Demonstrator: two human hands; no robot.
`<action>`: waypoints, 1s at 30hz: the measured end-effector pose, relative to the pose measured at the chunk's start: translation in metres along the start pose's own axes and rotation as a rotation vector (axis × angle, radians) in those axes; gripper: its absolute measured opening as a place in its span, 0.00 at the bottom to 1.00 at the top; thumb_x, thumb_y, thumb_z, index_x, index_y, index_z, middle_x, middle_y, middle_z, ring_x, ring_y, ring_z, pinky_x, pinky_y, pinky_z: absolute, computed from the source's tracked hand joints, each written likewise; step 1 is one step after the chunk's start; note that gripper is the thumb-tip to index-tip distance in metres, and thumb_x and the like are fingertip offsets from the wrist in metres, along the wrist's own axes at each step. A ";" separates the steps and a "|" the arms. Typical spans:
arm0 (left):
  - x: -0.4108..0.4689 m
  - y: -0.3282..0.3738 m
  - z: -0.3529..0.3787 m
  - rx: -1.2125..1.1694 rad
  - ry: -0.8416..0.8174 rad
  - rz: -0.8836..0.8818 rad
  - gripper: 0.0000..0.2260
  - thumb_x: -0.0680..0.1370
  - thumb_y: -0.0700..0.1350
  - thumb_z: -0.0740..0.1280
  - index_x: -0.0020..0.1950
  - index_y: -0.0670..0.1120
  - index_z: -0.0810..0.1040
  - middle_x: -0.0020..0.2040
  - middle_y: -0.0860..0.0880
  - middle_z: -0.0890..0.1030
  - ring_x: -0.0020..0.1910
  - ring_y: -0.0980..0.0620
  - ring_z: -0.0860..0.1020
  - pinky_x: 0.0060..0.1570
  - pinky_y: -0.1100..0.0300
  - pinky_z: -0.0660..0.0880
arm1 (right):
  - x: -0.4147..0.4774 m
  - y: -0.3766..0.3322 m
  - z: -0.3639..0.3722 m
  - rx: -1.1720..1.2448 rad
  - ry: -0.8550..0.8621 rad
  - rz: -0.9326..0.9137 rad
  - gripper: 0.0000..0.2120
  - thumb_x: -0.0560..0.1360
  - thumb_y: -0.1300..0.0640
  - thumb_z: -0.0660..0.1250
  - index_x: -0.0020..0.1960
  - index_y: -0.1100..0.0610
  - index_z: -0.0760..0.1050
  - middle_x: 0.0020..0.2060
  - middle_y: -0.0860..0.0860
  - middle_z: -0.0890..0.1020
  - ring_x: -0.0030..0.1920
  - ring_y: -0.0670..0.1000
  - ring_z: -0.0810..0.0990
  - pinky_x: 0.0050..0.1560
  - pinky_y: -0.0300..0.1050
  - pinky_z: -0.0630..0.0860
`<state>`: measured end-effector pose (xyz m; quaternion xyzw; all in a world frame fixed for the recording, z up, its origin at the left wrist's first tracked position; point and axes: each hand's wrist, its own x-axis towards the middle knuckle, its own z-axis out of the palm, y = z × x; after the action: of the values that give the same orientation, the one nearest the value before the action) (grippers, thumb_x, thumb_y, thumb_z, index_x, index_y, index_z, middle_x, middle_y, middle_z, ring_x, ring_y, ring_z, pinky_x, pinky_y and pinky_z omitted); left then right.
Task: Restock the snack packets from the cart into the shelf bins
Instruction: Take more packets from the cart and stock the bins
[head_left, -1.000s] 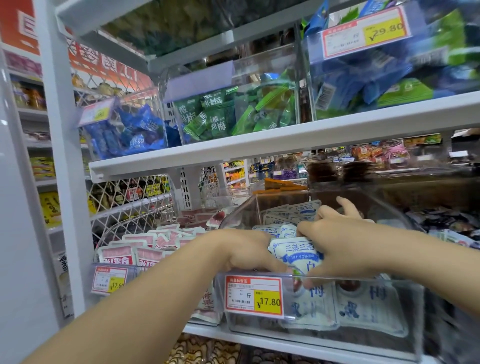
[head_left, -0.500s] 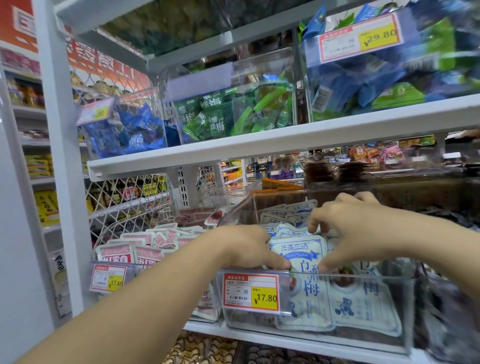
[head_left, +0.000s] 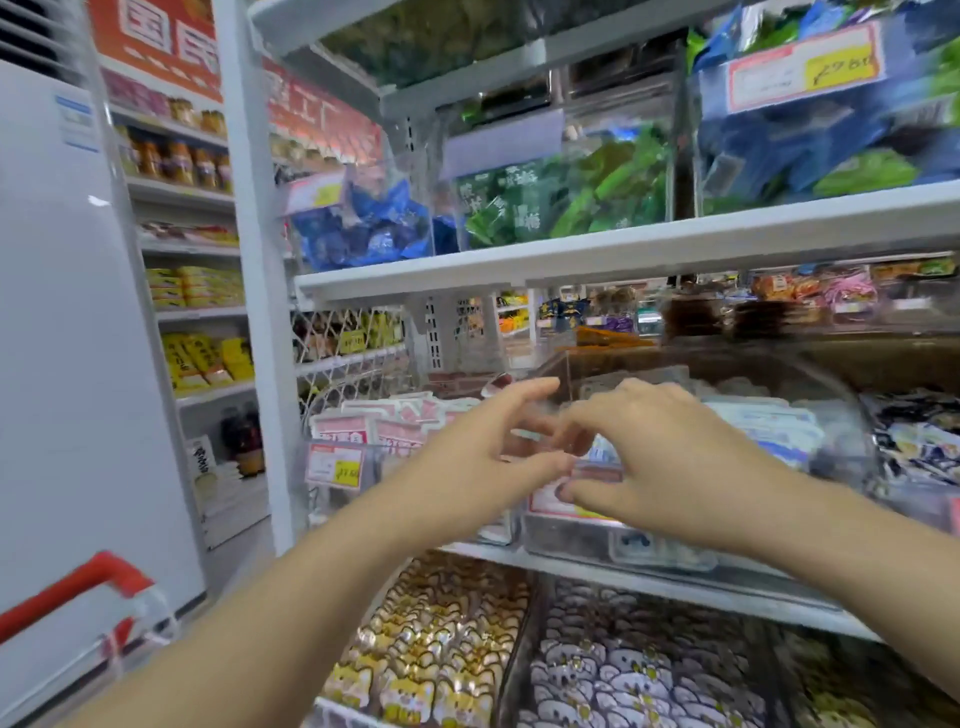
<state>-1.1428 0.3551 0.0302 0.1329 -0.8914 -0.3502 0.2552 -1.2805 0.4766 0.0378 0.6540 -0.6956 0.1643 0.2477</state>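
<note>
**As both hands hover empty at the bin front, a fresh load from the cart looks due**

Since neither hand carries a packet, the step in hand reads as the gap between one load and the next. The left hand is spread wide, with its fingers straight and fanned and nothing in the palm. The right hand is close beside it. Its fingers are loosely bent and its thumb is low, and nothing shows between them, though motion blur softens the fingertips.

Directly under and beyond the right hand sits the clear plastic shelf bin. The white-and-blue snack packets lie flat inside it, past the right knuckles. A red-and-yellow price tag on the bin front peeks out just below the right thumb. Beyond the left fingertips stand pink-and-white packets in the neighbouring bin.

The bin appears partly filled, with room left above the packets, so restocking is likely not finished. The red cart handle shows well off to the outer side of the left forearm and lower than both hands. The cart's contents are out of view.

The next move probably calls for drawing both hands back, turning down toward the cart, and taking a fresh handful of matching packets. They should then be laid flat over those beneath the right hand, keeping clear of the tag.
</note>
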 end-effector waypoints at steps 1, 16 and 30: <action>-0.020 -0.004 -0.004 -0.023 0.034 0.007 0.27 0.80 0.43 0.70 0.76 0.56 0.65 0.62 0.56 0.79 0.57 0.59 0.81 0.61 0.53 0.79 | -0.001 -0.013 0.006 0.075 0.006 -0.017 0.13 0.73 0.40 0.67 0.55 0.42 0.76 0.50 0.40 0.81 0.55 0.48 0.76 0.59 0.51 0.71; -0.289 -0.193 -0.017 0.414 0.087 -0.618 0.18 0.80 0.49 0.69 0.70 0.53 0.73 0.57 0.55 0.81 0.52 0.54 0.82 0.56 0.53 0.78 | -0.060 -0.217 0.243 0.406 -0.960 -0.437 0.25 0.77 0.47 0.70 0.71 0.50 0.70 0.57 0.49 0.79 0.52 0.51 0.76 0.51 0.45 0.73; -0.298 -0.208 -0.018 0.341 0.212 -0.715 0.18 0.80 0.53 0.67 0.70 0.60 0.72 0.58 0.61 0.80 0.52 0.62 0.80 0.57 0.54 0.77 | -0.064 -0.280 0.338 0.064 -1.058 -0.636 0.16 0.76 0.48 0.71 0.53 0.62 0.79 0.53 0.61 0.78 0.55 0.60 0.75 0.44 0.51 0.76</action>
<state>-0.8726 0.3197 -0.2102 0.5100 -0.8030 -0.2486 0.1823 -1.0455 0.3178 -0.3031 0.8294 -0.4897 -0.2436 -0.1137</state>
